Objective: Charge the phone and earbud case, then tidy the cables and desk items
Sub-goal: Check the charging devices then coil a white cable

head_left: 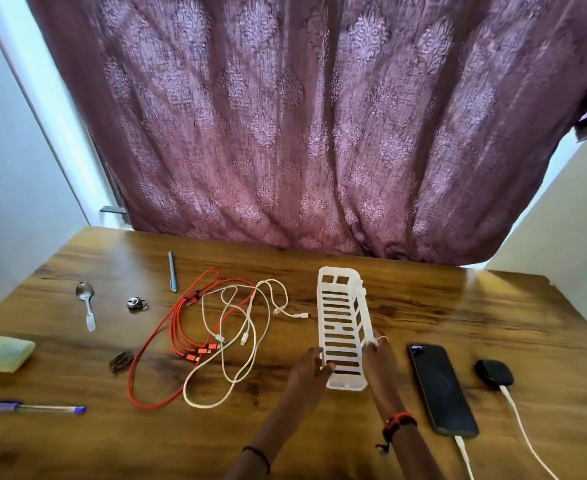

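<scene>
fingers [324, 368] of the left hand [306, 375] curl onto the near left edge of one white slotted basket [339, 317], and the right hand [380, 362] clamps its fingers on the basket's right wall, so both hands hold it on the wooden table [423, 306]. just right of the right hand lies one dark phone [441, 389], face up, with one white lead [463, 452] plugged into its near end. right of the phone sits one black earbud case [493, 372], with a second white lead [524, 434] at its near side. left of the basket sprawl red cables [200, 350] and white cables [244, 338], too entwined to count. farther left lie two pens, a blue pen [172, 271] at the back and a purple-capped pen [32, 407] at the front, one spoon [86, 303], one small metal piece [135, 303], one dark clip [121, 361] and one pale green pad [1, 351].
</scene>
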